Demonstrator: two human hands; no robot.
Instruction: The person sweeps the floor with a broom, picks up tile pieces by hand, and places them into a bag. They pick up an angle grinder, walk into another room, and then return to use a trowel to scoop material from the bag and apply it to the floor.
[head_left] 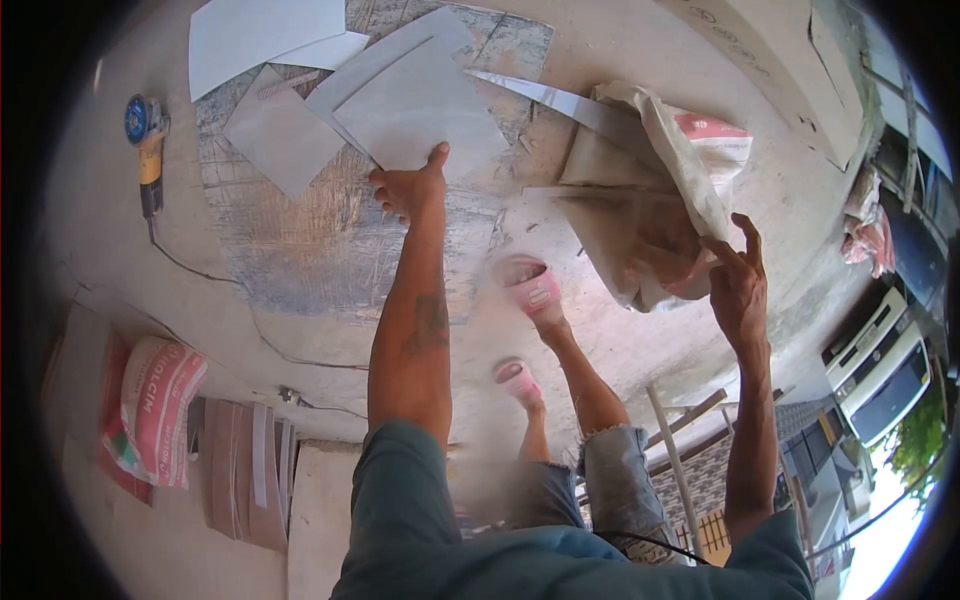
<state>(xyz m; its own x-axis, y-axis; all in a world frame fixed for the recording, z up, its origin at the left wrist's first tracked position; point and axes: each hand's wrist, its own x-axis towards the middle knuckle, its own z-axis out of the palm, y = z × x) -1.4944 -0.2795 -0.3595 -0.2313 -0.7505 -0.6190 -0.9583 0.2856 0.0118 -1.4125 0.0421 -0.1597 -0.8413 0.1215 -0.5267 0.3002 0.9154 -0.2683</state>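
Pinching 1 grey sheet (425,110), the left hand (412,190) closes; right hand (740,290), fingers (718,250) partly curled, holds 1 sack (650,240).

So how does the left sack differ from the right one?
The left sack bulges as if filled; the right sack sags in loose folds.
The left sack shows mostly pink with bold white lettering; the right sack shows mostly dull beige with a smaller pink area.
The left sack has no hand at it; the right sack has the right hand at its edge.
Both carry some pink.
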